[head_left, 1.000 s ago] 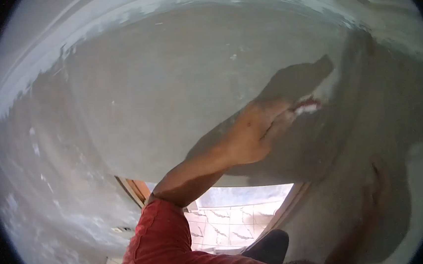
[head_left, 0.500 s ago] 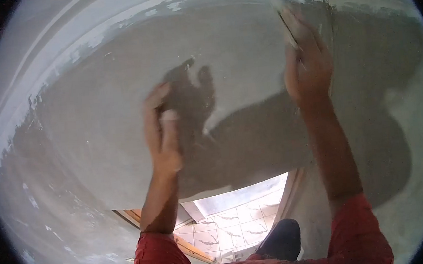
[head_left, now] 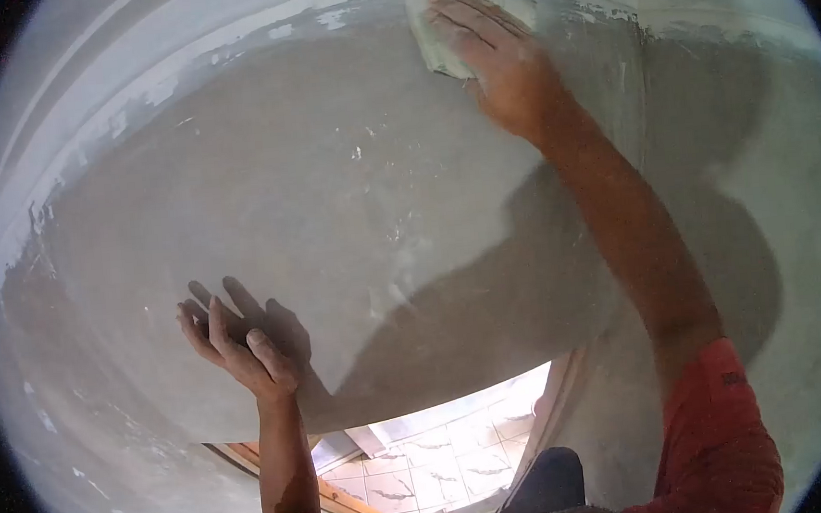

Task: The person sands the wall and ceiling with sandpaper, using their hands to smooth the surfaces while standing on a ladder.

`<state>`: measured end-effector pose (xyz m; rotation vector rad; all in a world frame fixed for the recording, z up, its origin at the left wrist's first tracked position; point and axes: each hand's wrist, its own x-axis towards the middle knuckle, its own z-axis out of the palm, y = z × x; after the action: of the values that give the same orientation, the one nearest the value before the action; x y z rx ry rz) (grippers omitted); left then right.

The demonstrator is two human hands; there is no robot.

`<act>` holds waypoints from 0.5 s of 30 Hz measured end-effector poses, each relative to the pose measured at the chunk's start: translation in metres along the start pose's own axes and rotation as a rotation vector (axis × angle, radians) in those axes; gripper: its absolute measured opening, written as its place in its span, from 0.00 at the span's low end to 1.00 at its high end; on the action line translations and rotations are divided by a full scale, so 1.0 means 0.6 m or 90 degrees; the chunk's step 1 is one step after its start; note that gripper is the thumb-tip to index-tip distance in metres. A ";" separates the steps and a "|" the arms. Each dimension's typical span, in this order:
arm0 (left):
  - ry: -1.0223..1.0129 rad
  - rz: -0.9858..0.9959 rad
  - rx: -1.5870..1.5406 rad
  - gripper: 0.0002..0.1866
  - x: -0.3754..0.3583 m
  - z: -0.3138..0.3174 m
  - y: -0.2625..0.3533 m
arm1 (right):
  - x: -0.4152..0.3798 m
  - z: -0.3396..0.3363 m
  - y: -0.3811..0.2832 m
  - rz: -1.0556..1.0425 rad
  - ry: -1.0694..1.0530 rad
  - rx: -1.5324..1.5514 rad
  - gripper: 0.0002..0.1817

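Sheet (head_left: pixel 435 47) held to grey wall (head_left: pixel 259 172) under right hand (head_left: pixel 508 61), fingers close together, left hand (head_left: pixel 241 349) loosely spread

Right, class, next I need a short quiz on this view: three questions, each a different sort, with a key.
1. Multiple choice: where on the wall does the right hand hold the pale sheet?
A) Near the bottom
B) Near the top
C) At the far left
2. True or false: the left hand is also pressing on the pale sheet.
3. Fill in: both sleeves are ____.

Key: 1. B; 2. False; 3. red
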<state>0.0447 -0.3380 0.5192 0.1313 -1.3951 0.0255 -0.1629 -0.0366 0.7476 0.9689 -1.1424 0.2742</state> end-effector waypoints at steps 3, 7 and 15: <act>0.017 -0.004 -0.035 0.32 0.000 0.004 0.002 | 0.013 -0.006 0.027 -0.075 -0.032 0.000 0.33; 0.001 -0.042 -0.033 0.34 0.000 0.001 0.011 | 0.012 0.014 -0.024 -0.049 -0.053 -0.070 0.31; -0.013 -0.029 -0.036 0.30 0.001 0.005 0.008 | 0.065 0.006 -0.072 0.008 -0.022 0.055 0.20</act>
<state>0.0416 -0.3336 0.5208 0.1168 -1.4113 -0.0523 -0.1210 -0.0756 0.7596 1.0468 -1.1768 0.3201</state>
